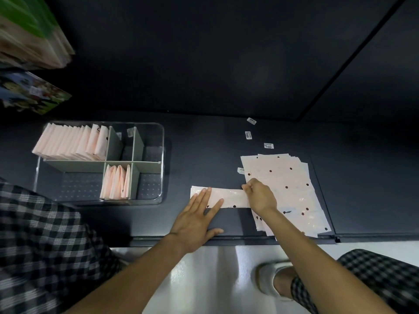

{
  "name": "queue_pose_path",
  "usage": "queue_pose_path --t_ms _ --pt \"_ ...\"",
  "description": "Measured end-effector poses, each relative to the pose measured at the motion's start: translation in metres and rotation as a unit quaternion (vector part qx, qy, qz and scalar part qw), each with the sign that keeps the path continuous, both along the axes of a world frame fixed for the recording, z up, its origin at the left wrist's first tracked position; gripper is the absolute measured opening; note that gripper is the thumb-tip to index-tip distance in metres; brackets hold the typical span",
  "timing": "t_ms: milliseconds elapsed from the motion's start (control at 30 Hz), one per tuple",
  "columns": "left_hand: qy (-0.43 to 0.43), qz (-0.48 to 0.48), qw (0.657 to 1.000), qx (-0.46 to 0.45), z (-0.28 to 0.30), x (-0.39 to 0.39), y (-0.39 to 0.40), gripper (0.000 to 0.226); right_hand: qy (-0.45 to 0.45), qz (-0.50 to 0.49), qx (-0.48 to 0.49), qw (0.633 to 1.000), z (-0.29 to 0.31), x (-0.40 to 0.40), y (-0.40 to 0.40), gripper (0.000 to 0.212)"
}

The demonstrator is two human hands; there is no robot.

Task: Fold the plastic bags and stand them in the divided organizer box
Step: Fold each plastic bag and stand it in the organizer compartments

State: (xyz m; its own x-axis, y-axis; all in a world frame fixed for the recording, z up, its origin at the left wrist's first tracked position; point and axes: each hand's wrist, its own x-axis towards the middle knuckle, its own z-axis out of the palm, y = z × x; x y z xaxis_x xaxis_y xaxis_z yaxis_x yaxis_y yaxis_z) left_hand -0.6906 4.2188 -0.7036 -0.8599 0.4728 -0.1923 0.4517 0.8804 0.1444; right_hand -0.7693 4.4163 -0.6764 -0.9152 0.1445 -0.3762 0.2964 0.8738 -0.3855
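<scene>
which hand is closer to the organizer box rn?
Left. The left hand lies flat on the folded bag strip, just right of the organizer box. The right hand pinches the strip's far end, farther right, beside the unfolded bag stack.

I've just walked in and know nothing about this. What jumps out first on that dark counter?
Two bare hands work a long, narrow folded strip of pale pink dotted plastic at the near edge: the left hand presses it flat, the right hand pinches its end. Right of that lies a fanned stack of flat pink dotted plastic bags. To the left, a clear divided organizer box holds upright folded bags in two compartments.
</scene>
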Motion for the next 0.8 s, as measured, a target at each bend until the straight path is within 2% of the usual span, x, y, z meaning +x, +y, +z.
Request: queue_pose_path --t_ms 67,133,200,233,300,367,433,667,733,800 --pt "0.0 -0.007 1.0 -0.001 -0.001 0.0 -0.001 0.074 0.034 -0.032 -0.006 0.999 0.002 0.005 -0.002 0.021" --pt "-0.001 -0.008 1.0 0.003 -0.002 0.0 -0.001 0.072 0.149 -0.053 0.015 0.987 0.006 0.017 -0.007 0.015" --pt "-0.002 -0.008 1.0 0.008 -0.003 0.0 -0.002 0.071 0.264 0.004 -0.006 0.964 0.008 0.032 -0.015 0.015" --pt "0.006 -0.008 1.0 0.01 -0.003 -0.001 -0.002 0.071 0.27 0.07 -0.036 0.96 0.008 0.041 -0.021 0.019" --pt "0.02 -0.007 1.0 0.014 0.0 -0.002 -0.002 0.071 0.189 0.224 -0.085 0.952 0.007 0.057 -0.033 0.036" --pt "-0.011 -0.007 0.999 0.03 0.001 -0.002 -0.002 0.075 0.117 0.316 -0.097 0.936 -0.001 0.068 -0.04 0.048" --pt "-0.016 -0.007 0.999 0.035 0.0 -0.002 -0.002 0.074 0.09 0.319 -0.082 0.94 -0.007 0.069 -0.035 0.052" --pt "-0.039 -0.013 0.999 0.023 0.005 -0.006 -0.003 0.068 0.094 0.273 0.014 0.957 -0.012 0.057 0.018 0.054" --pt "-0.052 -0.013 0.998 0.028 0.007 -0.008 -0.004 0.068 0.121 0.304 0.049 0.944 -0.007 0.053 0.025 0.051" --pt "-0.064 -0.007 0.997 0.045 0.009 -0.008 -0.004 0.068 0.172 0.357 0.093 0.913 0.002 0.048 0.024 0.049"
